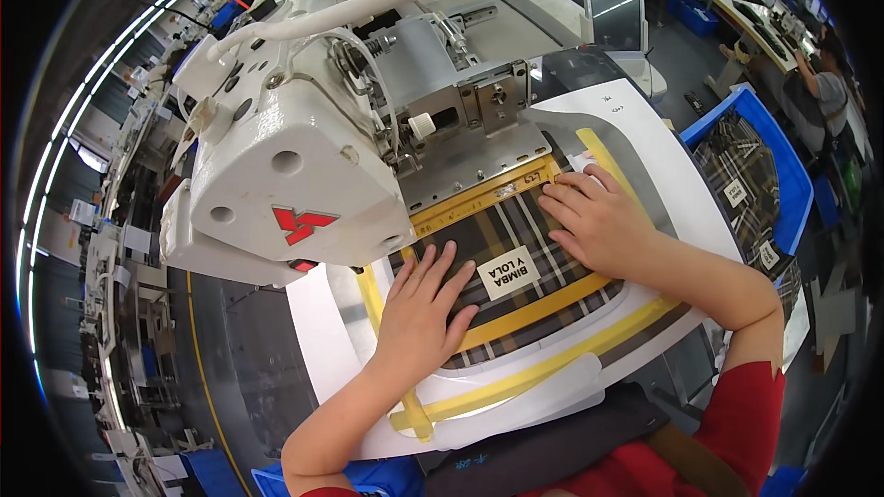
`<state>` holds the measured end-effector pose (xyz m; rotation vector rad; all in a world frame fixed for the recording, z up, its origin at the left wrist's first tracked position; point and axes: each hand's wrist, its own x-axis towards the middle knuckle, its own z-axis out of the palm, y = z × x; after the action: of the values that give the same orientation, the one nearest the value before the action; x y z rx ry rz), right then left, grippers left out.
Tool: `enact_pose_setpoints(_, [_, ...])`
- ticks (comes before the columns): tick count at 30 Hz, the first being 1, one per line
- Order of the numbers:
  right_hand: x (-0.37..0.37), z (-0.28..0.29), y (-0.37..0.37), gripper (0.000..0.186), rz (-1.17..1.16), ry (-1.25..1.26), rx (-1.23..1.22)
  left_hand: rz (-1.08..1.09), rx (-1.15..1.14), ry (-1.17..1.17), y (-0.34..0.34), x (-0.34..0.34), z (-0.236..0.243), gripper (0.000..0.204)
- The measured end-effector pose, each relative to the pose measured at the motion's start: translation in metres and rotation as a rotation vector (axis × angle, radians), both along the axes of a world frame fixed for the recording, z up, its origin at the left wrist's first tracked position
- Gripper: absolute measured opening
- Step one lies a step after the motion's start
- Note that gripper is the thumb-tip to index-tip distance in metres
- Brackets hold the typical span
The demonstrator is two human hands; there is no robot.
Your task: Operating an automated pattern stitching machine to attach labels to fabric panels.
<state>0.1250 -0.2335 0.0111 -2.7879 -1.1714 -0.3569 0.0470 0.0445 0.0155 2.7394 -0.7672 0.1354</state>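
A dark plaid fabric piece [509, 225] with a cream label [508, 272] sewn or laid on it lies flat under the sewing machine [285, 166]. Yellow strips border it, one of them the front strip [543, 309]. My left hand [419, 313] rests on its left side, fingers spread and extended toward the machine. On the right edge lies my right hand [600, 221], fingers stretched out, fingertips by the back yellow bar [488, 193]. Neither hand grips anything. The machine's metal clamp plate [474, 166] sits just behind that bar; the needle area is hidden.
A white template sheet [677, 189] with yellow tape [520, 387] surrounds the fabric. At right, a blue bin [783, 175] holds more labelled plaid pieces. A screen [615, 14] stands behind the machine. Another person [829, 83] sits at the far right.
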Motion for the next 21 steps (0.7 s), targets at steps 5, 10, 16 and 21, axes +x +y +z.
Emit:
enact_pose_setpoints(5, [0.002, -0.003, 0.008, 0.048, 0.126, 0.011, 0.096, 0.016, -0.026, 0.009, 0.005, -0.002, 0.000, 0.049])
enact_pose_setpoints(10, [0.002, -0.002, 0.012, 0.049, 0.146, 0.032, 0.094, 0.014, -0.003, 0.010, 0.010, -0.003, 0.005, 0.049])
enact_pose_setpoints(16, [0.002, -0.014, -0.001, 0.054, 0.074, -0.022, 0.050, 0.033, 0.011, 0.033, -0.008, 0.001, -0.002, 0.049])
enact_pose_setpoints(21, [0.002, -0.017, 0.006, 0.057, 0.119, -0.031, 0.064, 0.019, 0.018, 0.038, -0.022, 0.005, -0.006, 0.049])
